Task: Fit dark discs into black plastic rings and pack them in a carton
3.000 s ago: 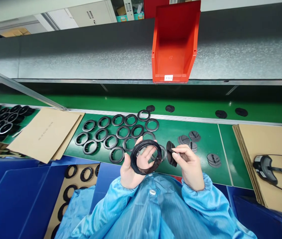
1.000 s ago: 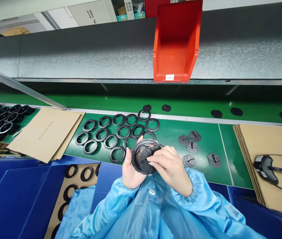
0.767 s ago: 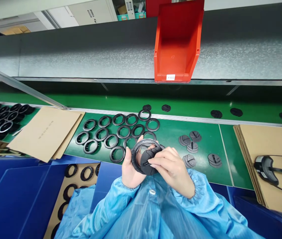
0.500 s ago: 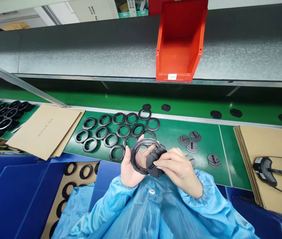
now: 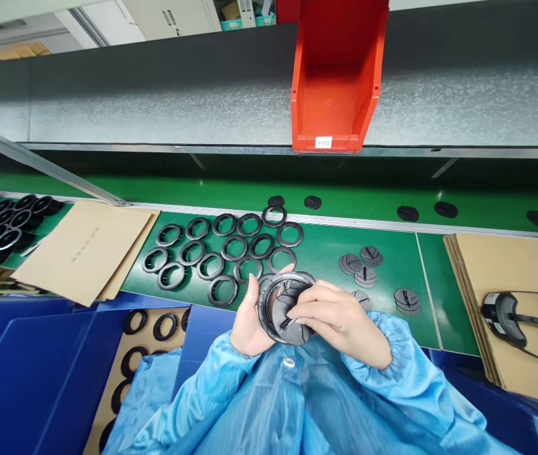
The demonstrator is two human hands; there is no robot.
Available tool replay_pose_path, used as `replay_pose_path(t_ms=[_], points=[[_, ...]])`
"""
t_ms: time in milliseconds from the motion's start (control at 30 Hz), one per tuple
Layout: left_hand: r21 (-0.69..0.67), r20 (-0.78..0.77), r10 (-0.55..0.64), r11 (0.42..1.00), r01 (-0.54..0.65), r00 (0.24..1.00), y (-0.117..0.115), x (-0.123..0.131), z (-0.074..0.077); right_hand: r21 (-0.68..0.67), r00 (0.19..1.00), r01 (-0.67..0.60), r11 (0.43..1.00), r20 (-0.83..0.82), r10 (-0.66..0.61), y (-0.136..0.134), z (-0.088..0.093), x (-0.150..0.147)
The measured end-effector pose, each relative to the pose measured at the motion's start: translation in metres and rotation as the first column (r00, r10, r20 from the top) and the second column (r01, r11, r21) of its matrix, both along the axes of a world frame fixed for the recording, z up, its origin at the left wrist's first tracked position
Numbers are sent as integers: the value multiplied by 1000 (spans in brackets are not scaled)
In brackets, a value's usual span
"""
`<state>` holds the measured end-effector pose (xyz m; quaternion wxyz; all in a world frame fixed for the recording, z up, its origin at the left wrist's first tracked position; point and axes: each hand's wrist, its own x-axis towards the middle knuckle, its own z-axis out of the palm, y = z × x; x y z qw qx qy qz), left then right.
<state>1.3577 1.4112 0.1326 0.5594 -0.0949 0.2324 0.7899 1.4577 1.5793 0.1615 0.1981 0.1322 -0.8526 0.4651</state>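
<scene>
In my left hand I hold a black plastic ring by its edge, above the front of the bench. The fingers of my right hand pinch a dark round disc by the raised bar at its middle. That disc lies tilted over the ring's opening and partly within it; how deep it sits I cannot tell. Behind my left hand, several more black rings lie in loose rows on the green bench. Small groups of slotted dark discs lie beyond my right hand.
A red bin hangs over the bench from the grey shelf. Cardboard sheets lie at left, near black cylindrical parts. At right, a headset with a strap rests on stacked cardboard. A blue box holds more rings.
My right hand has brought the disc from the ring's right side over its opening. The ring has turned slightly in my left hand. The view has shifted a little.
</scene>
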Motion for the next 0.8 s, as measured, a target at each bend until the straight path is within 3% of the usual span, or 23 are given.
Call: replay_pose_path(t_ms=[133,367,800], points=[[-37,58,-30,999,32,998,0,2,1,41,998,-20,999,55,18,-1,1,-6],[-9,16,-14,1000,14,1000,0,3,6,61,998,-24,998,64,20,-6,-1,-11],[-2,26,-40,999,40,999,-4,1,1,94,994,-37,995,107,27,-9,-1,-9]])
